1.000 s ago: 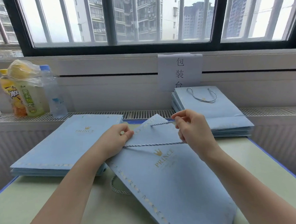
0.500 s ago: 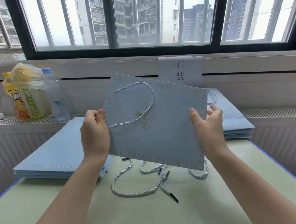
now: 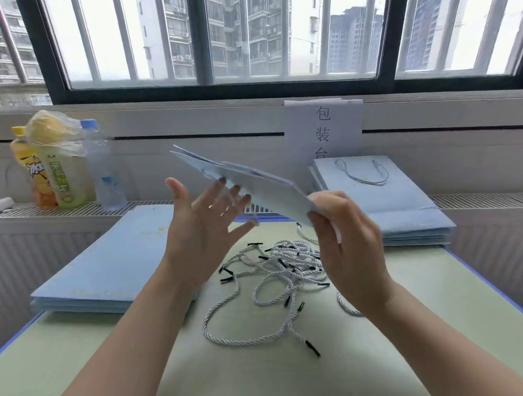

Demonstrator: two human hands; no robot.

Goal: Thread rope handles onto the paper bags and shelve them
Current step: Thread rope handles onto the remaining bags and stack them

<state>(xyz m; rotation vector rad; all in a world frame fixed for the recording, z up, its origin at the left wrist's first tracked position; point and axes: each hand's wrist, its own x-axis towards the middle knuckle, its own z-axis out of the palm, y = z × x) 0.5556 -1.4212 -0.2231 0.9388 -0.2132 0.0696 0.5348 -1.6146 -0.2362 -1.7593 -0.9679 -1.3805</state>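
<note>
A light blue paper bag (image 3: 261,185) hangs in the air, tilted almost edge-on above the table. My right hand (image 3: 345,244) grips its near right end. My left hand (image 3: 204,225) is spread open under the bag's left part, fingertips touching or close to its underside. Several loose white rope handles with black tips (image 3: 280,274) lie tangled on the green table (image 3: 400,296). A stack of flat blue bags (image 3: 114,256) lies at the left. Another stack, its top bag fitted with a rope handle (image 3: 390,198), lies at the back right.
Drink bottles and a plastic bag (image 3: 59,163) stand on the radiator ledge at the left. A white paper sign (image 3: 323,125) hangs on the wall under the window. The table's blue edge (image 3: 492,285) runs along the right side.
The bag went from flat on the table to upright in both hands, then tipped almost edge-on. My left hand let go and opened. The loose ropes came into view.
</note>
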